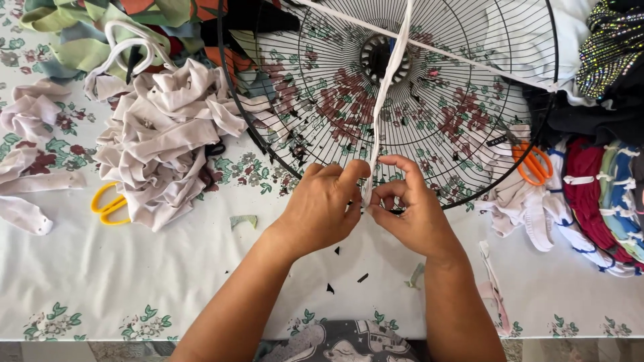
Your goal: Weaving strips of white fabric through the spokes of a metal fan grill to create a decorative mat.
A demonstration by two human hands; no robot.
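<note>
At the near rim of the black wire fan guard (469, 100), the left hand (322, 208) and right hand (412, 211) meet, fingers closed in a pinch on a white fabric strip (386, 94) that runs from the rim up across the guard's hub. Left lie a heap of pale strips (164, 134) and yellow scissors (107, 204); orange scissors (533, 164) lie right.

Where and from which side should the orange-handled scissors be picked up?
Probably by the orange loops, coming from the right hand side: the scissors lie on the fabric strips beside the fan grille's rim, loops exposed toward the person, blades pointing away up-left.
</note>
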